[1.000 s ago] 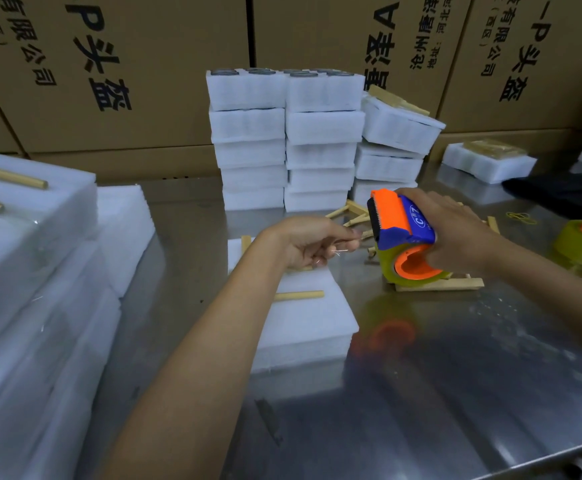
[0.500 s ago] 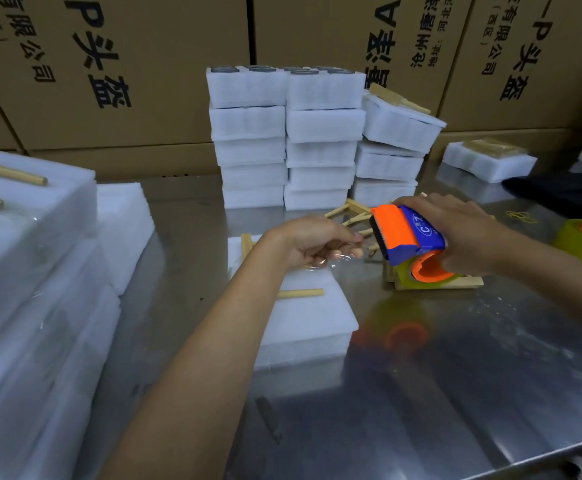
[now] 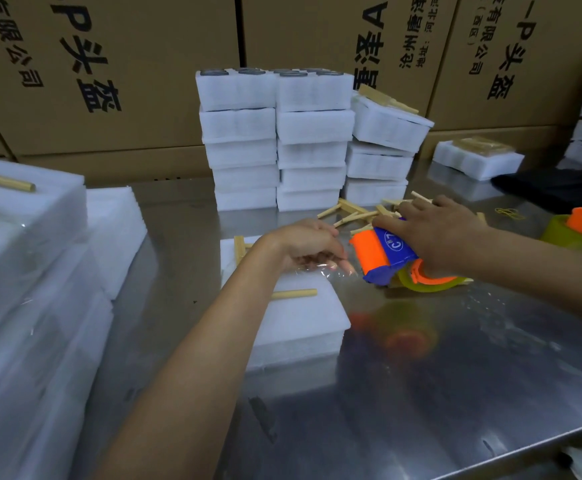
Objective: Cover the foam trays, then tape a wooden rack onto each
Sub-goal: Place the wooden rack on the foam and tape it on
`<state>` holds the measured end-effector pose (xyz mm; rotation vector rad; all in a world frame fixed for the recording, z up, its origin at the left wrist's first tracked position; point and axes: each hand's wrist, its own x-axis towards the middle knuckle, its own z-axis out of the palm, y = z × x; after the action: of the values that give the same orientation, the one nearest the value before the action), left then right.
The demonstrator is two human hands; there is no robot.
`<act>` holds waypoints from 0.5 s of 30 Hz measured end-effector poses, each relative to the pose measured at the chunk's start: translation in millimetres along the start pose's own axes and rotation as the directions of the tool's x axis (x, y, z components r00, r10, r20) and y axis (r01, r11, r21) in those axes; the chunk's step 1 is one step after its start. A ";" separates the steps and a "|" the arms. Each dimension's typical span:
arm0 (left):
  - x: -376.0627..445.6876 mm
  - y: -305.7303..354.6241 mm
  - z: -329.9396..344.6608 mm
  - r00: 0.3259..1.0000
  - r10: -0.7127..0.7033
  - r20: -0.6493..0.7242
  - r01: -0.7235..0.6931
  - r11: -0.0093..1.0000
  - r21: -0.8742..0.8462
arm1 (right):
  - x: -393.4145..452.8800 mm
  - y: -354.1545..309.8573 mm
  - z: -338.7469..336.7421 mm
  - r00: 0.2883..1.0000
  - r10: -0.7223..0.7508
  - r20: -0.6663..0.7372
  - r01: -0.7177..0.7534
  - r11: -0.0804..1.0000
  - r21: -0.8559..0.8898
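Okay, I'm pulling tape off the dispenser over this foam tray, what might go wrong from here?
1. The clear tape pinched by the left hand looks crinkled; it may fold onto itself before reaching the foam tray.
2. The wooden rack lies loose on the tray, so it might shift.
3. The tape dispenser in the right hand sits close to the loose wooden sticks and may knock them.

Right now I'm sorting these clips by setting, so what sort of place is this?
Probably a factory packing station: a steel worktable, stacked foam trays against printed shipping cartons, and a tape dispenser under the right hand.
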<state>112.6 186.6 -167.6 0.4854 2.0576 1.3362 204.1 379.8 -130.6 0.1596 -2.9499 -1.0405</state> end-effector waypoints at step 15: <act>-2.4 -3.3 12.2 0.996 0.076 -0.045 -0.062 0.966 0.253 | 21.7 -47.5 -63.6 0.935 0.050 0.352 0.049 0.962 -0.268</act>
<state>122.7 192.0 -173.4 0.6422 2.2877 1.1426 189.6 301.1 -111.3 -0.0393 -3.0571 -1.6195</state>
